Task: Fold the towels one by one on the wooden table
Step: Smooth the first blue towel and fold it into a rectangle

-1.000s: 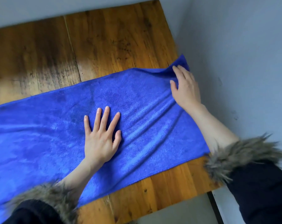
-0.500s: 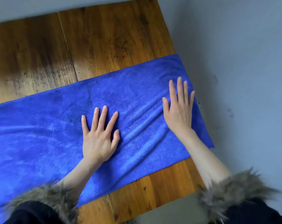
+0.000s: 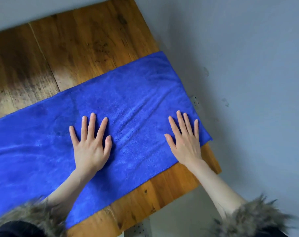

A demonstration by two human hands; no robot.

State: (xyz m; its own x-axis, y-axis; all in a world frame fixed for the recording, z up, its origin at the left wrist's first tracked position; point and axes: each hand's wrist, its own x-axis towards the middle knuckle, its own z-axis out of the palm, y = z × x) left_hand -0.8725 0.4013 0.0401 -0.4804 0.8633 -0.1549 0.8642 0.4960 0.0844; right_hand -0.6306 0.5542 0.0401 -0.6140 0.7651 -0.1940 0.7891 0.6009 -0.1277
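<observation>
Since a second ago: right hand (image 3: 186, 142) has let go of the far right corner of the blue towel (image 3: 128, 106) and come back toward the near edge; that lifted corner is now down flat. Left hand (image 3: 90, 144) hasn't shifted.

Both hands are flat, palms down on the towel, fingers straight and spread, nothing gripped or pinched. Left hand sits about mid-towel, slightly toward the near edge. Right hand sits at the towel's right end, little finger just inside the short right edge, wrist crossing the near hem onto bare wood. The two hands are well apart, with a band of shallow diagonal wrinkles in the cloth between them.

Towel lies as one long strip across the wooden table (image 3: 80, 48), running diagonally in view from lower left to upper right. Its left end runs out of frame, so full length can't be told. Right end reaches the table's right edge, near corner just past it. Bare wood shows beyond the far hem and along the near hem by the right wrist.

Forearms bare; fur-trimmed cuffs (image 3: 251, 218) on dark sleeves at the bottom of the frame. Grey wall (image 3: 248, 65) right of the table.
</observation>
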